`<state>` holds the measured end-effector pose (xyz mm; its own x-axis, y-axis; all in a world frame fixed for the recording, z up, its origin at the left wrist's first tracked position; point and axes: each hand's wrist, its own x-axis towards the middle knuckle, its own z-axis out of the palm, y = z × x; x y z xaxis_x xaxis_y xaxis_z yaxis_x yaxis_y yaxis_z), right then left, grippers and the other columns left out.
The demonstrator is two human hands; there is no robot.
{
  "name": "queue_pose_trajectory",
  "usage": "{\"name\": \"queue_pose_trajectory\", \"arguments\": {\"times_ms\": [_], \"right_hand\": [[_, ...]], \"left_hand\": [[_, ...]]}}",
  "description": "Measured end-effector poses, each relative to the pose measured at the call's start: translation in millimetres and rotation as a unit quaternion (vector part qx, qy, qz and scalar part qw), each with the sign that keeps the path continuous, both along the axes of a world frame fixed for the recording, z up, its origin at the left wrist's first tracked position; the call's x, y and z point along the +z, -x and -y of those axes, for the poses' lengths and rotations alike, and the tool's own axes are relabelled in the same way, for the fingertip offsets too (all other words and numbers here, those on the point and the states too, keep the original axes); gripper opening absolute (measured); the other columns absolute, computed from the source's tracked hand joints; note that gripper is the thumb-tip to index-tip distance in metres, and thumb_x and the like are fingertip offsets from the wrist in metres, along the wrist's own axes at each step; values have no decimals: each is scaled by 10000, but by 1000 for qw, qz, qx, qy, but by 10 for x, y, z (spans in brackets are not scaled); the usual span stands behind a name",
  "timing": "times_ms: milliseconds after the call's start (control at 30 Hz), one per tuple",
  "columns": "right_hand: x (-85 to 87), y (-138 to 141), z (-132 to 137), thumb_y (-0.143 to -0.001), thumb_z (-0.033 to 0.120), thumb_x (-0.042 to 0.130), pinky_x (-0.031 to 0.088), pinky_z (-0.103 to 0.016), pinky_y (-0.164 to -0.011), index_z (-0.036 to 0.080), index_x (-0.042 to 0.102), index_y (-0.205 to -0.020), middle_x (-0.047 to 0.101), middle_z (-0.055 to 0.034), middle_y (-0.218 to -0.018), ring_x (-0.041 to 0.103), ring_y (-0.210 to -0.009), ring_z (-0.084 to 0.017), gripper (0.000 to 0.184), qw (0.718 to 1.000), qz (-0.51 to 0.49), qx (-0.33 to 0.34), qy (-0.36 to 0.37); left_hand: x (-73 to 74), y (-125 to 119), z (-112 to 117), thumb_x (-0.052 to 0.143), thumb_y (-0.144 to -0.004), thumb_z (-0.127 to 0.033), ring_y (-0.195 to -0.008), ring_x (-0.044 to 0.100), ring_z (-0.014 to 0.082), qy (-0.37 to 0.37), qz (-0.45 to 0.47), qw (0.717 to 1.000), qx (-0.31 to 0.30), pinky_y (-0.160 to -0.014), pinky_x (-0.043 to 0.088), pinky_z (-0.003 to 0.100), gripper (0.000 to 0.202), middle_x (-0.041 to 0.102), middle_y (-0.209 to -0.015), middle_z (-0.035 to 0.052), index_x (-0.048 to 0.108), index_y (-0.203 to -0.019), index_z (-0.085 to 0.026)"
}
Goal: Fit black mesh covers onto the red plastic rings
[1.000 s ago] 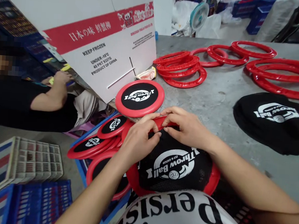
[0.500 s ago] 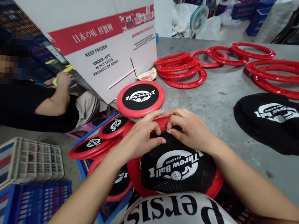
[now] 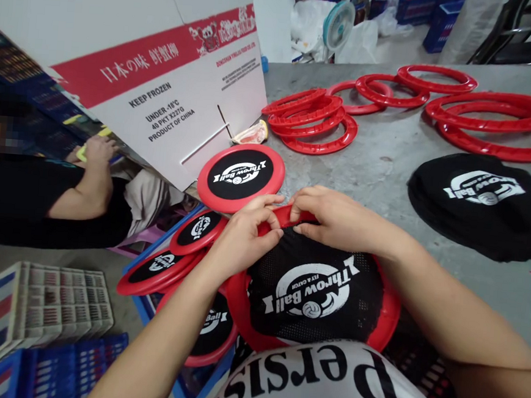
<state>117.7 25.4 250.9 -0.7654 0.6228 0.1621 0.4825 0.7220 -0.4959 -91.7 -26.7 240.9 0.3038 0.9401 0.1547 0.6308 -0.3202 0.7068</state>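
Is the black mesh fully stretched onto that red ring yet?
Not yet: the mesh bunches at the ring's far edge.

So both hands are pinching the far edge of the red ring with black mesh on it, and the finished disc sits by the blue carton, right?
Not quite: the carton is white with a red band, per the head view. Otherwise correct: left hand and right hand pinch the ring under the mesh; the finished disc lies beside it.

Single head-worn view, looking forward and down, close over the table, wide-angle
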Motion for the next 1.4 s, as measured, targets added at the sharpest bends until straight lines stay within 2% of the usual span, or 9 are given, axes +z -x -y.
{"name": "queue_pose_trajectory", "arguments": {"times_ms": [67, 133, 367, 467, 867, 1000, 1233, 1400], "right_hand": [[97, 45, -43, -864, 162, 621, 421, -330, -841, 192, 614, -882, 653, -60, -999, 593, -958, -221, 35, 999, 40, 12, 9], [121, 98, -67, -849, 170, 630, 406, -307, -790, 193, 602, -849, 649, -53, -984, 591, -896, -199, 36, 998, 60, 18, 23], [-211, 139, -56, -875, 159, 529, 369, -273, -744, 178, 596, -814, 658, -37, -1010, 576, -850, -148, 92, 996, -9, -50, 66], [-275, 112, -63, -875, 171, 533, 355, -270, -726, 177, 609, -813, 663, -32, -983, 556, -798, -136, 98, 995, -16, -66, 73], [-270, 105, -121, -839, 162, 537, 318, -269, -668, 187, 577, -775, 654, -15, -893, 520, -738, -130, 79, 993, -12, -89, 82], [-305, 107, -131, -822, 177, 528, 311, -277, -657, 193, 570, -772, 653, -20, -883, 518, -737, -141, 67, 991, -3, -106, 76], [-332, 146, -154, -828, 201, 509, 303, -289, -640, 190, 578, -781, 660, -46, -898, 533, -750, -162, 84, 987, 41, -127, 84], [-306, 116, -178, -824, 181, 506, 318, -273, -648, 185, 601, -785, 665, -39, -907, 538, -737, -148, 103, 987, 39, -127, 91]], "left_hand": [[-7, -4, -6, 610, -837, -166, -1304, 576, 240, 4, 12, 1000, 6, -1152, 419, 475, 108, 600, -1390, 82, 630, -735, -195], [-21, -7, -9, 604, -839, -160, -1276, 591, 232, 6, 21, 1000, 11, -1135, 431, 457, 109, 614, -1353, 75, 630, -739, -195], [-131, -76, -55, 582, -821, -119, -1230, 609, 225, 10, 10, 999, 37, -1089, 450, 437, 140, 627, -1291, 82, 578, -702, -192], [-170, -124, -88, 572, -828, -118, -1224, 607, 227, 5, -1, 999, 49, -1079, 452, 439, 149, 630, -1283, 85, 564, -698, -192], [-199, -177, -176, 577, -826, -137, -1197, 601, 219, 17, -9, 997, 71, -1071, 456, 421, 152, 614, -1226, 84, 544, -688, -193], [-225, -208, -241, 557, -814, -111, -1130, 608, 207, 21, -20, 997, 76, -1024, 469, 398, 173, 613, -1150, 70, 517, -667, -192], [-228, -257, -339, 502, -823, -78, -939, 603, 195, 29, -73, 996, 49, -884, 481, 369, 224, 611, -968, 44, 451, -648, -210], [-218, -228, -329, 513, -802, -81, -941, 593, 185, 43, -49, 997, 27, -868, 483, 348, 212, 606, -997, 41, 437, -654, -211]]}}
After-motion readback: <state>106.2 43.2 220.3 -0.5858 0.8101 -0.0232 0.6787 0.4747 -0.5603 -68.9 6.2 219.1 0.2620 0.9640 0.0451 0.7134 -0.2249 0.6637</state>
